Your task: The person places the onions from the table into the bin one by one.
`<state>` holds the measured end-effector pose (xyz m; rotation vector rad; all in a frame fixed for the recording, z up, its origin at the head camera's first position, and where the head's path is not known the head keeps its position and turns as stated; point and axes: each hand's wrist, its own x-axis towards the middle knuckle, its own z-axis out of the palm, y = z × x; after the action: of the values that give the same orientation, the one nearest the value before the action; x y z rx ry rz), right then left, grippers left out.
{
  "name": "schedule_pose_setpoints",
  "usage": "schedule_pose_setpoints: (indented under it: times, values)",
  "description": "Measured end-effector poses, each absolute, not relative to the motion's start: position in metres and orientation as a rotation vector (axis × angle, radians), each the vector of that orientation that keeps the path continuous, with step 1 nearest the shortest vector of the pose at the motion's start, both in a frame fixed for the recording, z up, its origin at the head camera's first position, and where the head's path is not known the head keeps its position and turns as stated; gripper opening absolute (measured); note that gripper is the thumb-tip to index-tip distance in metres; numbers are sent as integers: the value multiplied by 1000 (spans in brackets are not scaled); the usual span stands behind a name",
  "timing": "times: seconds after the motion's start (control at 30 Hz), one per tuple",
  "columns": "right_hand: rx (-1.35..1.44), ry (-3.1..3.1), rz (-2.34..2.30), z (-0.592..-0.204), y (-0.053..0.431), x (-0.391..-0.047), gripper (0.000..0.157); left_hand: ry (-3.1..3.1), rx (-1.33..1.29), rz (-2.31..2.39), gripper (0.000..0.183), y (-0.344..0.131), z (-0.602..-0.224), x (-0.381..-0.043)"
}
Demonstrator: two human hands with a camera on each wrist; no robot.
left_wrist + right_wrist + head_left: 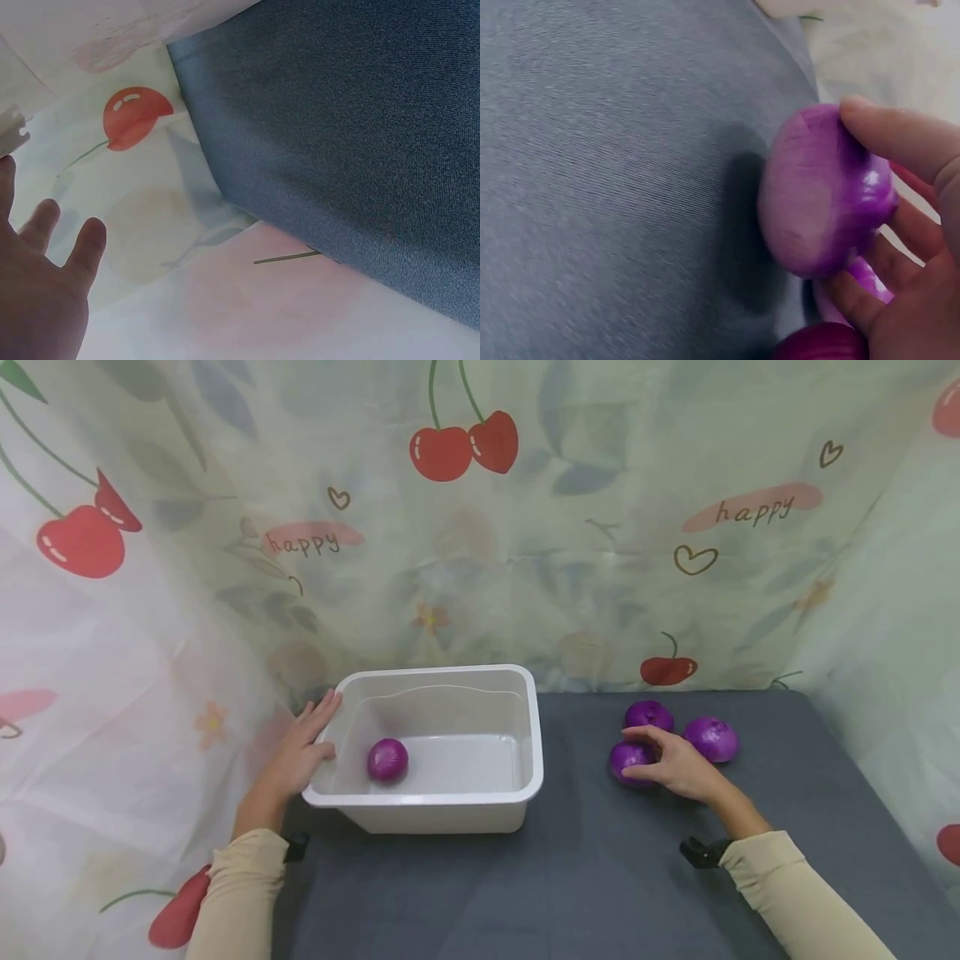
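Note:
My right hand [678,768] curls thumb and fingers round a purple onion [628,765] on the right side of the table. In the right wrist view the thumb presses on one side of this onion [821,195] and fingers lie on the other. Whether it touches the cloth is hard to tell. Two more onions sit close by, one behind [649,715] and one to the right [712,740]. At the left end of a white plastic bin [438,798], my left hand [292,760] rests on the rim with its fingers straight and spread. Inside the bin lies another onion [387,760].
A dark grey cloth [570,877] covers the table. Curtains [510,593] printed with cherries and "happy" hang behind the table and on both sides. The back one stands close behind the bin.

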<state>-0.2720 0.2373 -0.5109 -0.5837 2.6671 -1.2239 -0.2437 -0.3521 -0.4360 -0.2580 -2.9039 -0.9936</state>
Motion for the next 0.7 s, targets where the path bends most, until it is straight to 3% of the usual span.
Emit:
schedule_pose_setpoints:
  times: [0.7]
  values:
    - [-553, 2706, -1119, -534, 221, -271, 74, -2902, -249, -1001, 80, -353, -436, -243]
